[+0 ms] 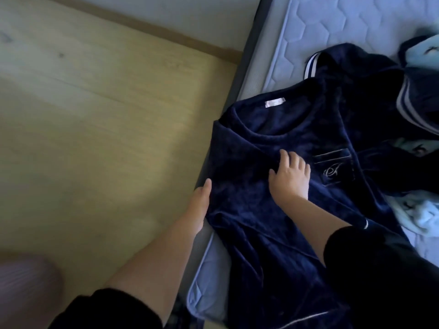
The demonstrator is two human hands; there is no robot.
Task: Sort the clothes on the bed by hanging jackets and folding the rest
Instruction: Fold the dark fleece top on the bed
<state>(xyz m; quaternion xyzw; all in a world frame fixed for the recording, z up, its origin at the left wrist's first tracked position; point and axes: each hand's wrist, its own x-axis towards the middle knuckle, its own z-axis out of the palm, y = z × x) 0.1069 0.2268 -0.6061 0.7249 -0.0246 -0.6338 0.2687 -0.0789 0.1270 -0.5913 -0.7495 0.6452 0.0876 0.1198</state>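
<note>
**Navy velvet top (249, 198) flat at mattress (332, 27) edge, both hands on it**

Surface/room: pale wood floor (95, 138) fills the left half. A brown skirting (142, 27) and a light wall (166, 10) run along the top. The mattress is pale blue with hexagon quilting, in a dark frame (240, 79) that runs diagonally. A blurred pink shape (26, 288) sits at lower left; cannot tell what it is.

Hands: both forearms are bare, with black sleeves (380, 269) pushed up.
- Left hand (199, 205): seen edge-on, reaching up along the mattress edge. It lies straight and relaxed against the top's left side, grasping nothing that shows. The far fingers are hidden by the cloth.
- Right hand (291, 179): palm down on the chest of the top, fingers (285, 155) spread and slightly bent. They rest on the fabric and do not pinch it.

Top: front up, on the mattress corner nearest the floor, neckline toward the upper left.
- A pink label (275, 102) shows inside the collar.
- A piped pocket (335, 167) with an embroidered monogram lies just right of the right fingertips.
- The left side of the top meets the left hand at the frame.
- The hem runs out of view at the bottom.

Other clothes: a second navy garment (356, 67) with striped cuffs lies behind, touching the top. Light blue cloth (418, 217) is bunched at the right.
</note>
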